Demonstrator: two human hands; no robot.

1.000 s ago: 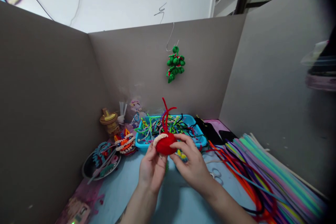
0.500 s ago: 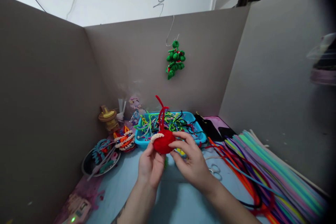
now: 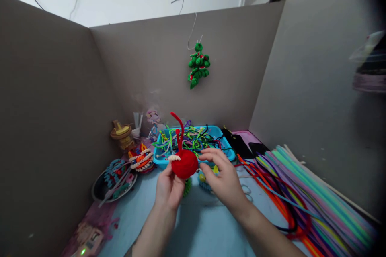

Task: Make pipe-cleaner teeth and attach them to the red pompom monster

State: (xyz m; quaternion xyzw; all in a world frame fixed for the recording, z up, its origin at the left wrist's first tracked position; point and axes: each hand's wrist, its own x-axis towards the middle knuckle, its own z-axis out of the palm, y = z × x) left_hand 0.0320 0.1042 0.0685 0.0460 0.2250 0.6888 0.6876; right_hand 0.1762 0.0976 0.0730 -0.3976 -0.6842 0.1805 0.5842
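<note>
My left hand (image 3: 167, 186) grips a red pipe-cleaner ball (image 3: 184, 164) from below. The ball carries a white coiled strip on its left side and red stems standing up from its top. My right hand (image 3: 222, 178) is just to the right of the ball, fingers curled and parted, fingertips close to the ball's side. I cannot tell whether they touch it. Both hands hover above the light blue table (image 3: 199, 229), in front of a blue tray (image 3: 228, 153) full of mixed pipe-cleaner scraps.
Long pipe cleaners in several colours (image 3: 304, 196) lie along the right. A metal dish of scraps (image 3: 101, 186), an orange-and-white coiled figure (image 3: 140, 158) and a brown-yellow bottle (image 3: 121, 135) stand at left. A green ornament (image 3: 197, 65) hangs on the grey cardboard wall. Scissors (image 3: 245, 192) lie beside my right hand.
The ball has turned and shifted slightly left in my left hand. My right hand's fingers have come off the front of the ball and now sit beside it.
</note>
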